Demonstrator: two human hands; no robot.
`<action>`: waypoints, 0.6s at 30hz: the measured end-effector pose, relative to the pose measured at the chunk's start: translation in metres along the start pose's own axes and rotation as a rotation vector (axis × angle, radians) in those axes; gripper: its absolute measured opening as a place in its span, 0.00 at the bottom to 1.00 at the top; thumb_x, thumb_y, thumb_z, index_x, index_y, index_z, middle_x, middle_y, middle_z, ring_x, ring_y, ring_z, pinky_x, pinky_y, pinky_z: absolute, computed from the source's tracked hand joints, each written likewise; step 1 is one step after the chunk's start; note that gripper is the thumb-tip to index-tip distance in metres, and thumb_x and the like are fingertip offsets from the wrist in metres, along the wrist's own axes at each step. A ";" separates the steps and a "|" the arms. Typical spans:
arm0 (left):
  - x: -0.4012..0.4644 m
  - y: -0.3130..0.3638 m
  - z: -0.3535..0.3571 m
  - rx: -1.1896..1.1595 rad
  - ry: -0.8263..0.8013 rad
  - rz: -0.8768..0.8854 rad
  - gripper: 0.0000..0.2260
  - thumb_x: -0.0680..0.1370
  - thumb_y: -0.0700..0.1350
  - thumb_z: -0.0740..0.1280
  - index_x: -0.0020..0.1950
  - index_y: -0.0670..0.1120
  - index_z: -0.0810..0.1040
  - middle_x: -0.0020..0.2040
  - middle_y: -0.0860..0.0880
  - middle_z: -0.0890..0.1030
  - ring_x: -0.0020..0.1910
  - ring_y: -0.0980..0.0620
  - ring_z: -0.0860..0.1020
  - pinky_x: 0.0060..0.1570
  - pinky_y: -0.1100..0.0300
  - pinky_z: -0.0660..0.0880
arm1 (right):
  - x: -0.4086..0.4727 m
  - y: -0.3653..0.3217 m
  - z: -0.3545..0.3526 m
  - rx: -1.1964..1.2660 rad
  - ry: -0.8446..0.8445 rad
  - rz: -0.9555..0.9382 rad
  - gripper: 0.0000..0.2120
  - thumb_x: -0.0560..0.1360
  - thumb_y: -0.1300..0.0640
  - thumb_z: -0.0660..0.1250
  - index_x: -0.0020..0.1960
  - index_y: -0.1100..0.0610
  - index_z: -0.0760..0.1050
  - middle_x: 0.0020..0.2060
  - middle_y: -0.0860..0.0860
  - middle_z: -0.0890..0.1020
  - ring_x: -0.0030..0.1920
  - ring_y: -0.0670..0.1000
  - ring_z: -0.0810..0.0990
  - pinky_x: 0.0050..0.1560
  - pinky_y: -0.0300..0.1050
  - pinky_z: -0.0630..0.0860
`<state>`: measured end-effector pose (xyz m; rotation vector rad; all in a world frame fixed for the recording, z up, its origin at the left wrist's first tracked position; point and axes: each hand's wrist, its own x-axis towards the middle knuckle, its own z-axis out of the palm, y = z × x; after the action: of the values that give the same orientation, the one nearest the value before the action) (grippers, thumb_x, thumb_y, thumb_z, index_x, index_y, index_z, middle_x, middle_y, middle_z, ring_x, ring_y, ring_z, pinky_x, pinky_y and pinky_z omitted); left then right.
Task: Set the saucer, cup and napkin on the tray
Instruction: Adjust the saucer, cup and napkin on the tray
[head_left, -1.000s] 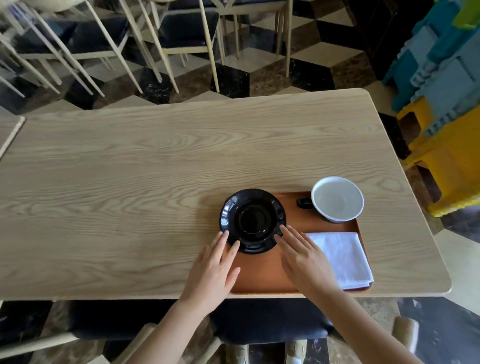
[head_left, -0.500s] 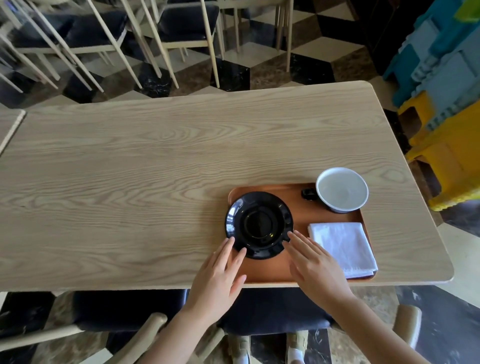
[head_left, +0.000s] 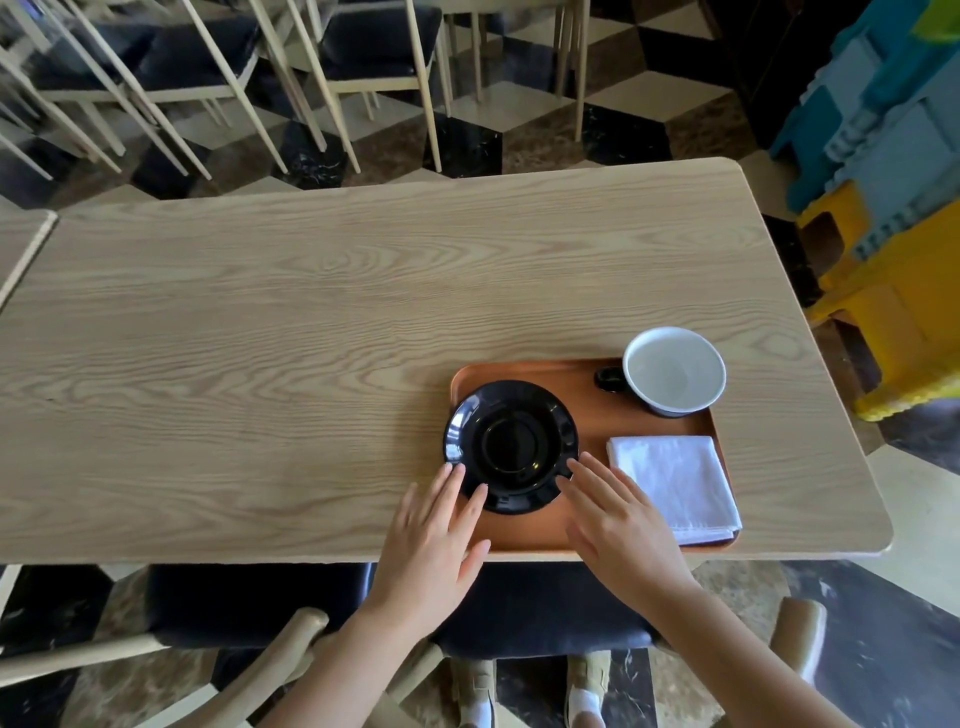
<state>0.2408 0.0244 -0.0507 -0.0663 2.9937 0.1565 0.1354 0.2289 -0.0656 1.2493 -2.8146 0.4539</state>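
Observation:
A glossy black saucer (head_left: 511, 447) lies on the left end of the orange tray (head_left: 587, 431), its left rim reaching the tray's edge. The cup (head_left: 672, 370), white inside with a dark handle on its left, stands at the tray's far right corner. A folded white napkin (head_left: 672, 486) lies at the near right. My left hand (head_left: 434, 545) is flat with fingers spread, fingertips touching the saucer's near left rim. My right hand (head_left: 618, 525) rests on the tray, fingertips at the saucer's near right rim. Neither hand holds anything.
The tray sits near the front right of a long light wooden table (head_left: 311, 338). A dark padded chair (head_left: 363, 603) is under the near edge. More chairs (head_left: 363, 57) stand beyond the far edge, and blue and yellow plastic stools (head_left: 883, 208) are stacked at the right.
The saucer has slid right, further onto the tray, with both hands' fingertips following it. The camera view has shifted slightly; cup and napkin stay where they were on the tray.

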 end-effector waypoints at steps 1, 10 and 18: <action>0.004 0.005 -0.004 0.012 0.014 0.004 0.23 0.76 0.55 0.54 0.67 0.47 0.71 0.69 0.41 0.72 0.69 0.44 0.68 0.63 0.43 0.70 | 0.002 0.001 -0.004 -0.005 0.003 -0.005 0.16 0.72 0.55 0.63 0.57 0.59 0.77 0.57 0.56 0.81 0.62 0.57 0.76 0.60 0.55 0.75; 0.127 0.067 -0.058 -0.047 0.250 0.027 0.22 0.75 0.52 0.58 0.59 0.39 0.77 0.59 0.39 0.79 0.60 0.41 0.77 0.56 0.47 0.76 | 0.045 0.079 -0.077 -0.121 0.158 0.363 0.17 0.70 0.51 0.61 0.53 0.58 0.78 0.52 0.57 0.83 0.50 0.59 0.81 0.47 0.51 0.77; 0.201 0.110 -0.054 -0.491 -0.029 -0.262 0.10 0.75 0.46 0.64 0.51 0.41 0.78 0.51 0.44 0.80 0.51 0.43 0.77 0.45 0.55 0.72 | 0.072 0.141 -0.086 0.366 -0.150 0.775 0.21 0.72 0.58 0.62 0.64 0.56 0.70 0.58 0.58 0.78 0.57 0.59 0.76 0.53 0.48 0.73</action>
<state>0.0290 0.1205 -0.0157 -0.4967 2.8073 0.8428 -0.0245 0.2900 -0.0084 0.1332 -3.3649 0.9558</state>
